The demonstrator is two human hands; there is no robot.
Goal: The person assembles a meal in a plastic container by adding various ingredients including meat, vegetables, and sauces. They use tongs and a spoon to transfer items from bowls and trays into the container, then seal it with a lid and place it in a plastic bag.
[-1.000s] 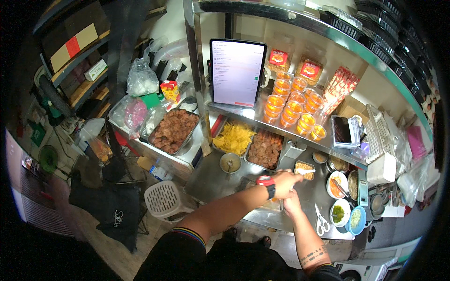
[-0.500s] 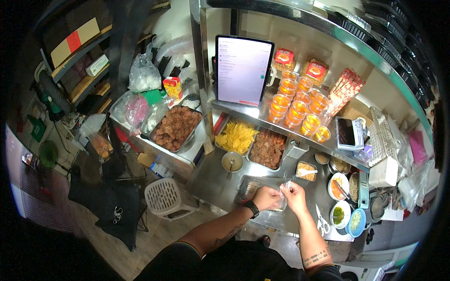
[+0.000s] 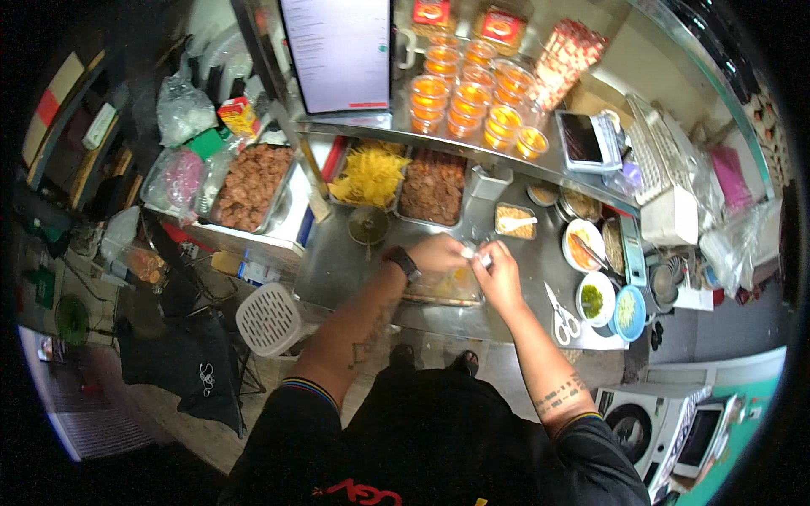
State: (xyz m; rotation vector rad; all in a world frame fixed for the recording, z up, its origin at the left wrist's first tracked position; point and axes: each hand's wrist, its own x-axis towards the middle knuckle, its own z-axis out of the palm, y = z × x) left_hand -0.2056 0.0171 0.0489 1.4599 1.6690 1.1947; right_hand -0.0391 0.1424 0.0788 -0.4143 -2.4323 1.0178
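My left hand (image 3: 440,253), a dark watch at its wrist, is closed with its fingertips on a bit of whitish clear plastic (image 3: 469,252). Pinching the same plastic from the other side is my right hand (image 3: 498,271). It looks like the gathered top of a thin bag, though its exact form is too small to make out. Below the hands a clear plastic container (image 3: 439,291) lies at the front of the steel counter (image 3: 337,270); my left hand and forearm hide part of it, and its contents are unclear.
Behind stand a round pot (image 3: 369,226), yellow strips (image 3: 371,173) and cooked meat (image 3: 430,190) in trays. White scissors (image 3: 563,319), a bowl of green food (image 3: 593,299) and a blue bowl (image 3: 629,313) sit right. Stacked orange cups (image 3: 468,105) and a tablet (image 3: 337,55) occupy the shelf.
My view has tilted down and shifted right, so the counter appears higher and further left. Both hands still pinch the plastic close together over the container.
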